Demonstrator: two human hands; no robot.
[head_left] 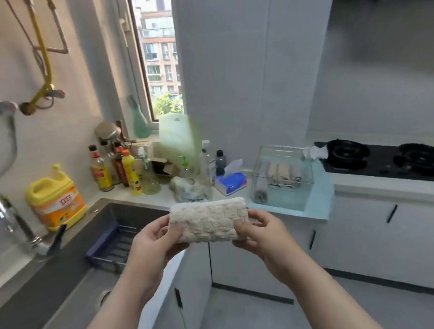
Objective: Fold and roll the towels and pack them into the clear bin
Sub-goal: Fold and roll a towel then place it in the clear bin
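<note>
A cream, fluffy towel (208, 221) is folded into a thick horizontal band and held in the air in front of the counter corner. My left hand (153, 244) grips its left end and my right hand (262, 233) grips its right end. The clear bin (283, 177) stands on a light blue mat on the counter to the right, beyond the towel. Several rolled towels (282, 172) lie side by side inside it, and one more roll (261, 190) sits at its left front corner. A crumpled towel (190, 190) lies on the counter behind the held one.
A dark sink (60, 266) with a wire rack and faucet lies at left, with a yellow detergent jug (54, 198) behind it. Bottles and a blue tissue box (230, 183) crowd the counter's back. A black gas hob (392, 158) is at right. Floor and white cabinets lie below.
</note>
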